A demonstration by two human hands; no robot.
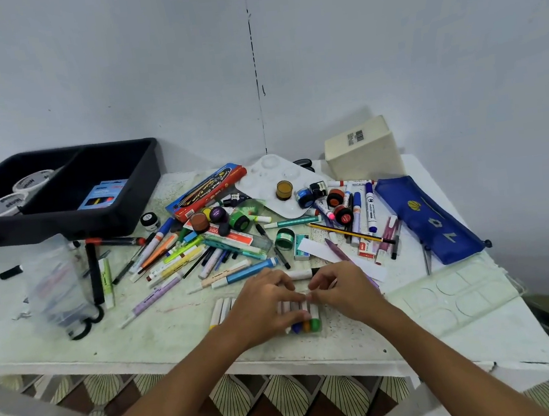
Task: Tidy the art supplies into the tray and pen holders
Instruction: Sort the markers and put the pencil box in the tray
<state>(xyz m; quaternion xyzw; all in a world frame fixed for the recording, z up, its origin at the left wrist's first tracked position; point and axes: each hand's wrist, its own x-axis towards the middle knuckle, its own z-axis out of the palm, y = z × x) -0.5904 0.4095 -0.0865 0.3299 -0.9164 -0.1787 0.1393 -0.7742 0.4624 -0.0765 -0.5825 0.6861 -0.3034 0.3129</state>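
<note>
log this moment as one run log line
stage: gathering markers | left hand: holds marker bundle | right hand: pinches bundle | tray: tape rolls inside

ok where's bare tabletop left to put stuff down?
Bare: front-left of the table, between the clear pouch and the left hand; also the front edge under the wrists. Crowded: the centre marker pile across to the blue pencil case.

Matt black plastic tray (pixel 73 224); blue pouch (pixel 428 221) probably cloth.
</note>
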